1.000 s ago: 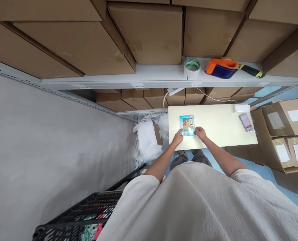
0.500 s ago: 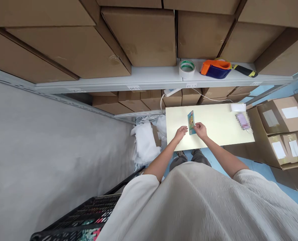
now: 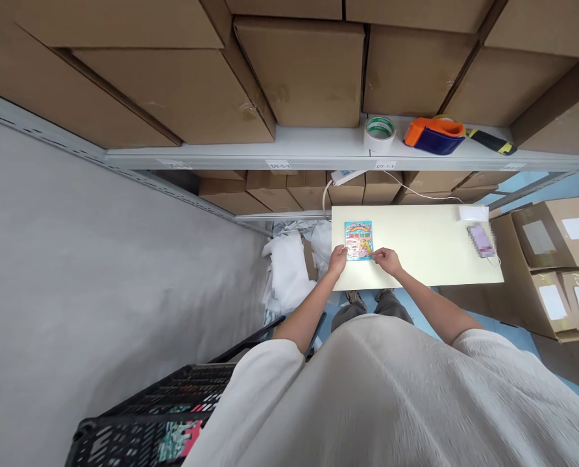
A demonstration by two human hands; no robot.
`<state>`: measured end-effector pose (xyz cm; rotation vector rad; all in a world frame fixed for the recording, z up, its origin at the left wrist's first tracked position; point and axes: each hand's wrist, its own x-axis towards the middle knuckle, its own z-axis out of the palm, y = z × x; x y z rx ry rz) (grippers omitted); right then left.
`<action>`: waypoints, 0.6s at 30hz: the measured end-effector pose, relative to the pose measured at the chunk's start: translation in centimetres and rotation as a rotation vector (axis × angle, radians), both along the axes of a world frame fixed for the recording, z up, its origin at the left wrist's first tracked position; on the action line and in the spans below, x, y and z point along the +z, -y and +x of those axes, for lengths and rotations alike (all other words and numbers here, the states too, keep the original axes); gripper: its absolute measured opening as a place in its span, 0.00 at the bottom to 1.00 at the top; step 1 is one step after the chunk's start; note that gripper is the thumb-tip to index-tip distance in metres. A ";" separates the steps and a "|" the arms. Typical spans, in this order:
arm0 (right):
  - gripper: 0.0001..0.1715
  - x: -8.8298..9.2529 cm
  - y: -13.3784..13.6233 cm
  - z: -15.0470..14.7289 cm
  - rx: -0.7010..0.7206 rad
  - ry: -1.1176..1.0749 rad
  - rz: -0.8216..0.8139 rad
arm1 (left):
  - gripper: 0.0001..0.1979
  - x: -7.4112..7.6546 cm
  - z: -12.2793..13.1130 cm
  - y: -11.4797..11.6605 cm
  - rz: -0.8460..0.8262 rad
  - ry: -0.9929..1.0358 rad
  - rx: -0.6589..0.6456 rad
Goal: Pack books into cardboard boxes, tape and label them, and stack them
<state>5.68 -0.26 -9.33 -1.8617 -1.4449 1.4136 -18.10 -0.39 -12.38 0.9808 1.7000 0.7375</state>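
A colourful booklet (image 3: 359,240) with a blue border faces up over the left part of the pale yellow table (image 3: 416,246). My left hand (image 3: 337,259) is closed on its lower left edge. At the lower right corner, the fingers of my right hand (image 3: 387,261) pinch the booklet. Whether the booklet rests flat on the tabletop or is held just over it is hard to tell.
A tape roll (image 3: 380,133), an orange and blue tape dispenser (image 3: 434,135) and a cutter (image 3: 491,141) lie on the shelf (image 3: 319,139). A phone (image 3: 481,240) is at the table's right. A black crate (image 3: 124,425) stands lower left; cartons (image 3: 557,233) are at right.
The booklet was tilted upright in my right hand with my left hand open beside it. Now it faces up, and my left hand has closed on its left edge. The view has shifted slightly.
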 end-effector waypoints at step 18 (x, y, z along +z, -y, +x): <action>0.41 -0.1 2.1 -1.4 0.851 0.624 0.045 | 0.33 1.5 -1.2 4.6 -0.025 -0.582 -1.024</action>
